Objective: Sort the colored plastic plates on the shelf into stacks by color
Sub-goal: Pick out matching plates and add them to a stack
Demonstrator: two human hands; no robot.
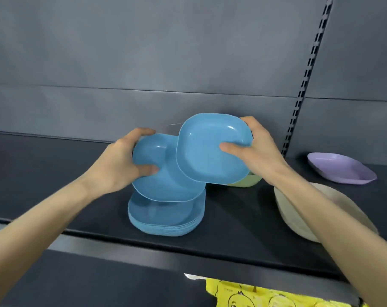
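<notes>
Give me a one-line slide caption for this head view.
Left hand grips the lower blue plate, right hand the upper blue plate, above the blue stack on the shelf.

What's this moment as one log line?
left hand: holds blue plate over blue stack | right hand: holds second blue plate

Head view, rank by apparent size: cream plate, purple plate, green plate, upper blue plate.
1-2. cream plate and upper blue plate: close; the cream one is partly hidden and nearer the camera, so unsure.
3. purple plate
4. green plate, mostly hidden
</notes>
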